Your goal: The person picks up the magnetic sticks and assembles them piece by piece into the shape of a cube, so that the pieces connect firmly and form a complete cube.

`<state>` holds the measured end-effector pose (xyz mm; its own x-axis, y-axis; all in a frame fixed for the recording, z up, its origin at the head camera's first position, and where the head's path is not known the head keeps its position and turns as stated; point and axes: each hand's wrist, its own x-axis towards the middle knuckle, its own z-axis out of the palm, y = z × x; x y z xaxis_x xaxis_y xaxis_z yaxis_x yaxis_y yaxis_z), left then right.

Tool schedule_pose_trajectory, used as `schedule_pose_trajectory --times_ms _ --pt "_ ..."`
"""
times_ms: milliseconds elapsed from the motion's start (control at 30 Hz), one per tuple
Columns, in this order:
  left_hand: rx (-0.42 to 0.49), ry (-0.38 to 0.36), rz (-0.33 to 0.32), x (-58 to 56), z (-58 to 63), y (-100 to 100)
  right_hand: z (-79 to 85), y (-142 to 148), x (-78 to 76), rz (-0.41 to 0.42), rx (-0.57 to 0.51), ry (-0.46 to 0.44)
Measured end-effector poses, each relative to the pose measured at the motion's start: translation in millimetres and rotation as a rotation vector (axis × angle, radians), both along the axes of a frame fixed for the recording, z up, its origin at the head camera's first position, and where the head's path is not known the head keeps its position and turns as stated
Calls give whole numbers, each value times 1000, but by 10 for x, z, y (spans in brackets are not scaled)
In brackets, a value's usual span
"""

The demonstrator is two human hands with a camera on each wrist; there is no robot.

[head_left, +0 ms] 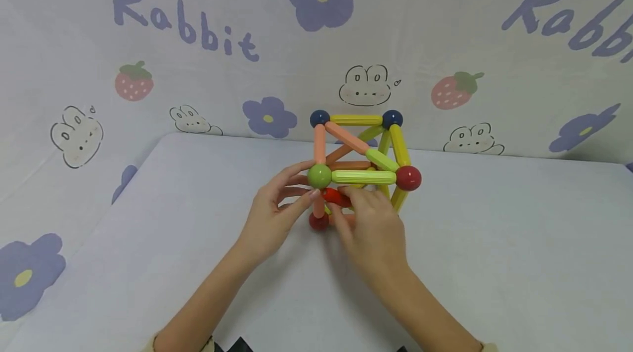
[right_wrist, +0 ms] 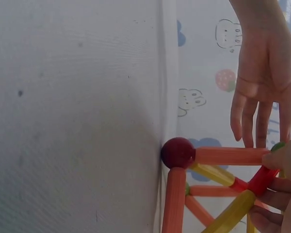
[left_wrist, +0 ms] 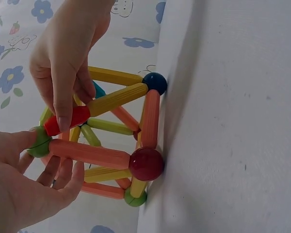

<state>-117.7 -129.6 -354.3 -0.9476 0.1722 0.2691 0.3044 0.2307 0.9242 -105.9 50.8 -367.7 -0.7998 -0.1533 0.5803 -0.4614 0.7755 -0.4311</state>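
A frame of coloured magnetic sticks and balls stands on the white table, between both hands. My left hand (head_left: 269,220) pinches the green ball (head_left: 320,176) at its upper front left corner, thumb on the near side. My right hand (head_left: 376,225) pinches the red end of a red-and-yellow stick (left_wrist: 112,100) between thumb and fingers. That red end meets the green ball, and the yellow end slants down to a dark blue ball (left_wrist: 154,83). An orange stick (left_wrist: 92,153) runs from the green ball down to a dark red ball (left_wrist: 146,164).
Two dark blue balls (head_left: 392,119) joined by a yellow stick (head_left: 356,119) top the frame at the back. A red ball (head_left: 408,178) sits at its right front corner. Behind the table (head_left: 494,242) hangs a printed cloth (head_left: 207,83).
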Motion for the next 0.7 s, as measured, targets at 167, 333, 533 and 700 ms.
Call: schedule_pose_trajectory --times_ms 167,333,533,700 --pt "37 -24 21 -26 0 50 -17 -24 7 -6 6 -4" --pt "94 -36 66 -81 13 158 -23 -24 4 -10 10 -12" --pt "98 -50 83 -79 36 183 -19 -10 -1 -14 -1 -30" --pt "93 -42 83 -78 37 146 -16 -14 -32 4 -31 -17"
